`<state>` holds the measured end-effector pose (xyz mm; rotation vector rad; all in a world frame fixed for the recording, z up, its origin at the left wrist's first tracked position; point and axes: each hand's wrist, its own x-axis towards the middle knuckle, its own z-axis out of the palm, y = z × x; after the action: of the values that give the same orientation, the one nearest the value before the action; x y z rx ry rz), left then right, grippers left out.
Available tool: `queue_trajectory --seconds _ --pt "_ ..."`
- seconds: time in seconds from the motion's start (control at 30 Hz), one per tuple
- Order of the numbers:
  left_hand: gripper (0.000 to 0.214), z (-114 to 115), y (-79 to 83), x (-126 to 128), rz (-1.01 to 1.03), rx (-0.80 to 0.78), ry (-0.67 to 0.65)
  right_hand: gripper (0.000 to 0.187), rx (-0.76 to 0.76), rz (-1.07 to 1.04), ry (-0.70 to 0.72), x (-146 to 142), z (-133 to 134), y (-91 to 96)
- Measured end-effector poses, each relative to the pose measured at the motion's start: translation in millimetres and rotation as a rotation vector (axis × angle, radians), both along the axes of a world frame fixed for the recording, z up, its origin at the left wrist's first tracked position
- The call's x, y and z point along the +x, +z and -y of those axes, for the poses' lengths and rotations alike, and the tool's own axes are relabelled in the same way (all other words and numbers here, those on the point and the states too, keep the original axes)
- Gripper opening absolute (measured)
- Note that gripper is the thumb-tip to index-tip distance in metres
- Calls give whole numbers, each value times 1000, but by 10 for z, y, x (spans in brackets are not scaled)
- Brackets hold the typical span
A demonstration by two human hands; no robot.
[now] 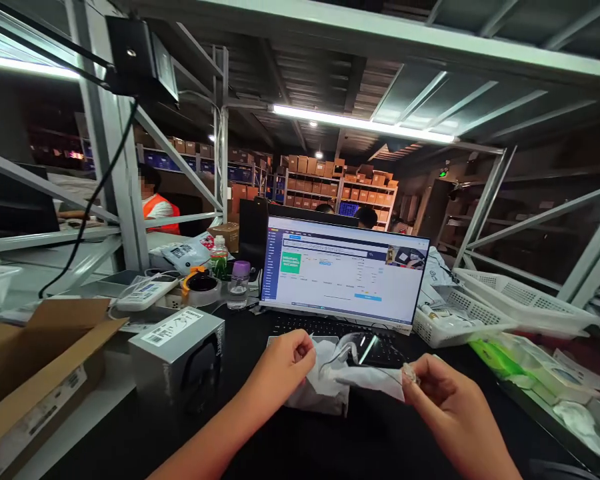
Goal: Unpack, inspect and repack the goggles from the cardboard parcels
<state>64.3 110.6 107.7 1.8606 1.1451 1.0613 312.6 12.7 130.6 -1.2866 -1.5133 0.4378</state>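
Observation:
My left hand [285,363] is closed in a pinch at the left edge of a crumpled white wrapping [325,367], low over the black desk. My right hand [445,393] pinches the right end of the same wrapping, which is drawn out into a narrow strip. Between the hands, a clear, shiny curved piece [363,348] shows above the wrapping; I cannot tell exactly what it is. A small grey box or tray [325,403] lies beneath. Just behind is the black keyboard [300,325], partly hidden by the hands.
A lit monitor [330,280] stands behind the keyboard. To the left are a silver product box [177,360], an open cardboard box [40,373], tape [203,287] and bottles [239,283]. White baskets [460,320] and green packaging [525,367] line the right. A person in an orange vest [160,212] is behind.

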Motion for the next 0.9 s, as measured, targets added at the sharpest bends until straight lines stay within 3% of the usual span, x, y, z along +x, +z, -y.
queue_trajectory --seconds 0.1,0.27,0.37,0.5,0.73,0.9 --pt "21 5 -22 -3 63 -38 -57 31 66 103 -74 -35 -13 -45" --pt "31 -28 -20 -28 128 -30 -82 18 172 276 47 10 -197 -153" --pt "31 -39 -38 -37 94 9 -89 9 278 369 65 25 -351 -228" --pt "30 -42 -76 -22 6 49 -104 12 423 388 53 -24 -490 -330" --pt "31 -58 -109 -27 -118 78 -41 20 113 189 -55 -154 -604 -416" --pt "31 5 -58 -81 -217 87 38 19 74 89 -33 -230 -656 -498"
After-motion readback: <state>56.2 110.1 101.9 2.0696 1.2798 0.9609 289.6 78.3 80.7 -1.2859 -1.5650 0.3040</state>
